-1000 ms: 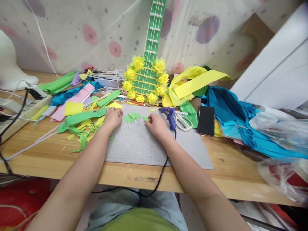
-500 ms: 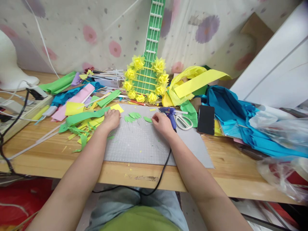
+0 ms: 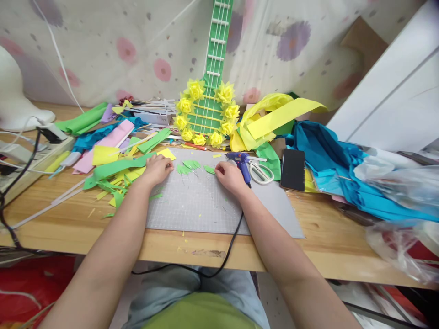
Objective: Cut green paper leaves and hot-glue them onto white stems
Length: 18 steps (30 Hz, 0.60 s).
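On the grey cutting mat [image 3: 192, 210], my right hand [image 3: 230, 175] has its fingers pinched at the end of a green paper leaf [image 3: 209, 170]. Across from it, my left hand [image 3: 158, 169] is closed, thumb and fingertips together; anything in them is too small to make out. Between the hands lies a small cluster of green paper leaves [image 3: 188, 165] with thin wire stems. A blue hot glue gun [image 3: 243, 163] and white-handled scissors [image 3: 261, 173] lie just right of my right hand.
A green paper guitar [image 3: 207, 109] ringed with yellow paper flowers leans on the wall behind the mat. Paper strips [image 3: 120, 168] are heaped at left. A black phone [image 3: 292, 170] and blue crepe paper [image 3: 322, 146] lie at right. The glue gun's cord [image 3: 230, 249] hangs over the edge.
My left hand has turned slightly and its fingertips have come inward, toward the leaves. My right hand stays almost where it was beside the single leaf. The view has shifted slightly.
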{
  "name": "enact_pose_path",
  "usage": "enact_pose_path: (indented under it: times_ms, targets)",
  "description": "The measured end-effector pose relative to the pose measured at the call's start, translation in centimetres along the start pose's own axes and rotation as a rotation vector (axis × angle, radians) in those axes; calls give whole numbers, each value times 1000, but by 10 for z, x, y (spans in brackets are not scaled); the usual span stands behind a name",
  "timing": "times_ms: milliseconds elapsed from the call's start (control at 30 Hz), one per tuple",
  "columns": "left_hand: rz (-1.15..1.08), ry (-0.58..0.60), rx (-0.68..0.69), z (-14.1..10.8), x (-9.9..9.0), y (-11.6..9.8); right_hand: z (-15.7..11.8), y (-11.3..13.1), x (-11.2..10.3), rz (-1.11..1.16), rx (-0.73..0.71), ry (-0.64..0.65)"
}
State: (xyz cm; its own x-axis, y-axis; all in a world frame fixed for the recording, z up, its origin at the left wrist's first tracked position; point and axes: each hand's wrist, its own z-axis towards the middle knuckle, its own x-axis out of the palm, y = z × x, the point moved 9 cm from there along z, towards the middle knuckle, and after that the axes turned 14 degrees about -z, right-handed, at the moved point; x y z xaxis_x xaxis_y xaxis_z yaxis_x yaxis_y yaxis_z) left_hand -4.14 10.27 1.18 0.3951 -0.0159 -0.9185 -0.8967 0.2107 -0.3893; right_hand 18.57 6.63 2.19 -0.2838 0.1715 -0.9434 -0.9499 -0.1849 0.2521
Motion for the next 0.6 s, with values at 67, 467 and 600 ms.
enact_pose_path:
  times_ms: [67,467,600]
  targets:
    - [16,11,-17,1,3,0,0,1,0,-8,-2,-4]
    - [14,-14,-30,-2,-4,10,0,1,0,-22,-25,-5]
    - [-33,16,-1,-1,-4,6,-1,3,2,-31,-28,7]
